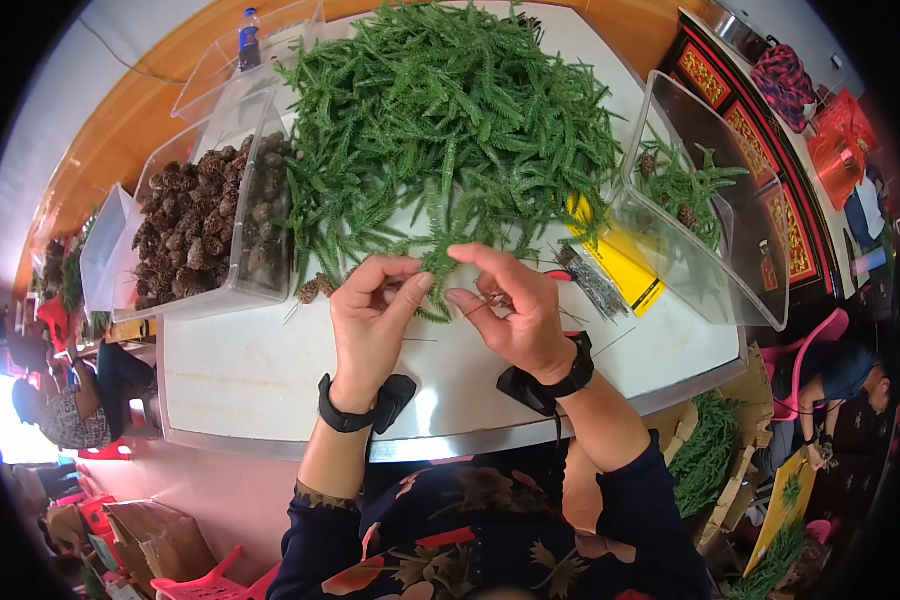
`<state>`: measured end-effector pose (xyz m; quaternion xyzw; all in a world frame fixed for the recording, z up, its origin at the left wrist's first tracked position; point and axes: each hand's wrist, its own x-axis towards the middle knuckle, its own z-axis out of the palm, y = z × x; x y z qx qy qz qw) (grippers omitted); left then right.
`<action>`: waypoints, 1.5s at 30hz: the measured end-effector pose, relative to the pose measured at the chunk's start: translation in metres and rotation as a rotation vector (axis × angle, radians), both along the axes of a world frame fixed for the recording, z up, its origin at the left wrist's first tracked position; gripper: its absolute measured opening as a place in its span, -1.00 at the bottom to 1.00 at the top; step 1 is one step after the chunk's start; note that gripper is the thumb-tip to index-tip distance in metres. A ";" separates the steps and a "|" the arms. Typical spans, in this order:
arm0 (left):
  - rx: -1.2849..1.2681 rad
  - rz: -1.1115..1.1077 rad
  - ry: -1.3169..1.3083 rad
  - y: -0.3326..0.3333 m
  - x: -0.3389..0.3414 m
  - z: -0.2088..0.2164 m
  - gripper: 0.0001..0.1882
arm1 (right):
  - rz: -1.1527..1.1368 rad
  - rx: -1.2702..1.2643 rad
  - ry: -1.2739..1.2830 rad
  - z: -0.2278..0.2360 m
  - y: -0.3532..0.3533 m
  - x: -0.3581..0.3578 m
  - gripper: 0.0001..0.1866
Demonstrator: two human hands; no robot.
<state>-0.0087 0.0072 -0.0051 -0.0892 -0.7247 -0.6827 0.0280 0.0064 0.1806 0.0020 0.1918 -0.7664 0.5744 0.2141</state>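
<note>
Over the middle of the white table, my left hand pinches a green artificial pine sprig between thumb and forefinger. Close on its other side is my right hand, its forefinger and thumb bent toward the sprig and the other fingers curled in. Something thin and dark, perhaps wire, shows at those curled fingers; I cannot make it out clearly. A large heap of green sprigs spreads just beyond both hands. Loose pine cones lie left of my left hand.
At the left stands a clear bin of brown pine cones. Another clear bin at the right holds sprigs with cones. Thin dark wires lie by a yellow packet. A co-worker sits at the far right.
</note>
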 end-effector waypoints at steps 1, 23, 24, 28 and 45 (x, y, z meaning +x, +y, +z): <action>-0.061 -0.009 0.052 0.001 0.000 0.000 -0.87 | -0.058 0.059 0.135 0.000 0.000 -0.001 -0.72; 0.438 -0.308 -0.375 -0.009 -0.009 0.002 -0.80 | -0.118 -0.443 -0.207 -0.006 0.015 -0.006 -0.88; 0.436 -0.279 -0.351 -0.006 -0.008 0.004 -0.80 | -0.115 -0.428 -0.184 -0.005 0.014 -0.006 -0.88; 0.370 -0.201 -0.296 -0.001 -0.004 0.008 -0.82 | -0.101 -0.396 -0.161 -0.001 0.011 -0.004 -0.89; 0.401 -0.210 -0.359 0.000 -0.005 0.009 -0.79 | -0.119 -0.504 -0.274 -0.007 0.016 -0.009 -0.89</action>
